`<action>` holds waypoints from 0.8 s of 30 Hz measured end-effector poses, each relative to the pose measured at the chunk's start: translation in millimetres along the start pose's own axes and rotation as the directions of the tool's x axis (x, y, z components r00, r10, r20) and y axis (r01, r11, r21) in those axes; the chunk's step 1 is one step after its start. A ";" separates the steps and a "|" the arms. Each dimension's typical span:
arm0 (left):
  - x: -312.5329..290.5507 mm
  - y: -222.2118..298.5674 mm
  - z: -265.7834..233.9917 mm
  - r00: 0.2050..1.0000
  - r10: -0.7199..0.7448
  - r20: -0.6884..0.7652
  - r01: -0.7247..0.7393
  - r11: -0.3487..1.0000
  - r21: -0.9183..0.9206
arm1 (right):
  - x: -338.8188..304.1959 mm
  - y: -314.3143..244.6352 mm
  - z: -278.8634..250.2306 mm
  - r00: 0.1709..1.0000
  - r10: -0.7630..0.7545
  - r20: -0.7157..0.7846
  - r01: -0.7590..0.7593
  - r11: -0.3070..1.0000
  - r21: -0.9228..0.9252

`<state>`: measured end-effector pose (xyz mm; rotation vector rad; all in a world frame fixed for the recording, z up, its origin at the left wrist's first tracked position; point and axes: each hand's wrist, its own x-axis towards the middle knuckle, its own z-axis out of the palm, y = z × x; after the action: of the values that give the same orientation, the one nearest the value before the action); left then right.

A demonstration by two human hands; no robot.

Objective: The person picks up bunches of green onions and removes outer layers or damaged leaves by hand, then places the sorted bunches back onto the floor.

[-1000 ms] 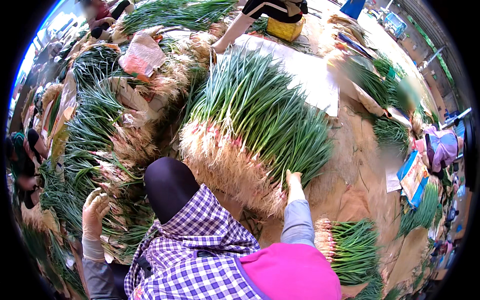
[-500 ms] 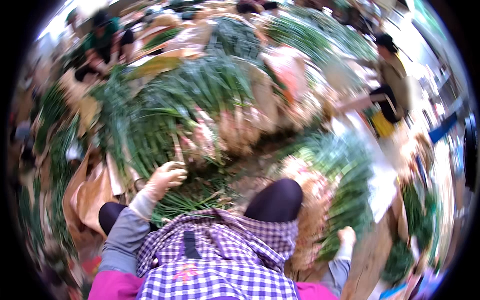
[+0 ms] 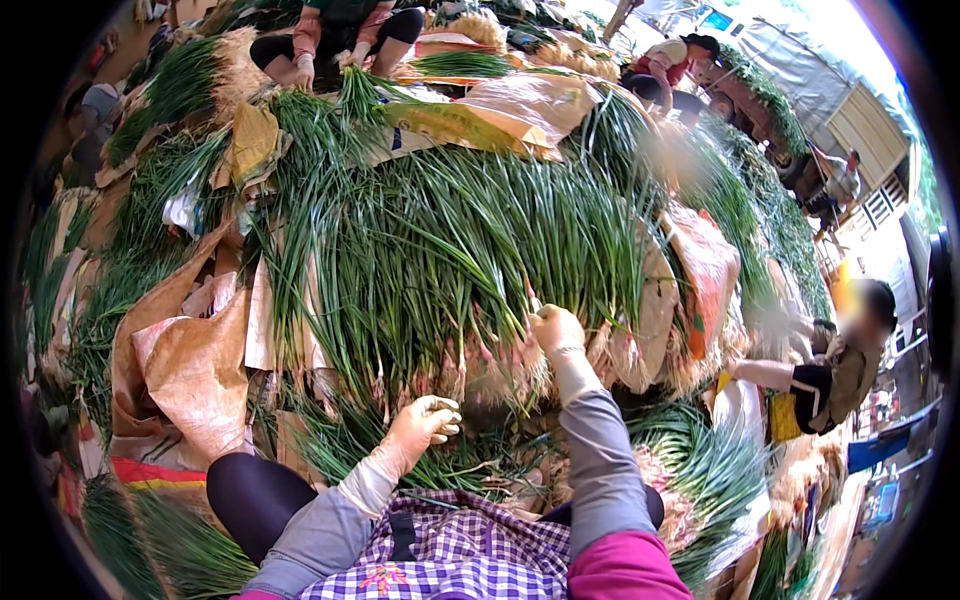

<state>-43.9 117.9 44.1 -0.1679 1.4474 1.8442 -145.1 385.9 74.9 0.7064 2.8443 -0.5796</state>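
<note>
A broad row of spring onions (image 3: 480,235) lies in front of me, green leaves pointing away and pale pinkish roots toward me. My right hand (image 3: 557,328), in a thin pale glove, is closed at the pink lower stem of a spring onion (image 3: 531,294) on the row's near edge. How many stems it has hold of is hidden. My left hand (image 3: 425,430), gloved too, hovers just short of the roots, fingers loosely bent and apart, with nothing seen in it. Loose green leaves (image 3: 370,455) lie beneath it.
Another pile of spring onions (image 3: 705,465) lies by my right knee. Brown sacking (image 3: 195,370) is crumpled at left. Yellowish sheets (image 3: 470,125) cover the far side of the row. A co-worker (image 3: 840,370) sits at right; another person (image 3: 345,35) works at the far side.
My right hand has moved from beside the right-hand pile to the row in front. My left hand has shifted right in the picture. The view has turned left, and blur has lessened.
</note>
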 end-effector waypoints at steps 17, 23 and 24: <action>-15.5 -30.8 -15.9 0.992 -0.055 0.114 0.077 0.978 -0.196 | -175.8 -14.8 90.5 0.916 -0.353 0.192 0.116 0.689 0.715; -49.0 -40.5 -10.4 0.994 -0.060 0.086 0.078 0.971 -0.226 | -178.4 -28.8 94.8 0.842 -0.338 0.420 -0.236 0.469 0.851; -60.4 -35.5 -4.6 0.996 -0.077 0.046 0.084 0.978 -0.192 | -186.4 -37.5 104.0 0.854 -0.374 0.361 -0.187 0.428 0.884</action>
<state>18.9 86.8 47.3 -0.2820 1.2164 1.9097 6.2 235.6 36.5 0.3506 1.8488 -2.0580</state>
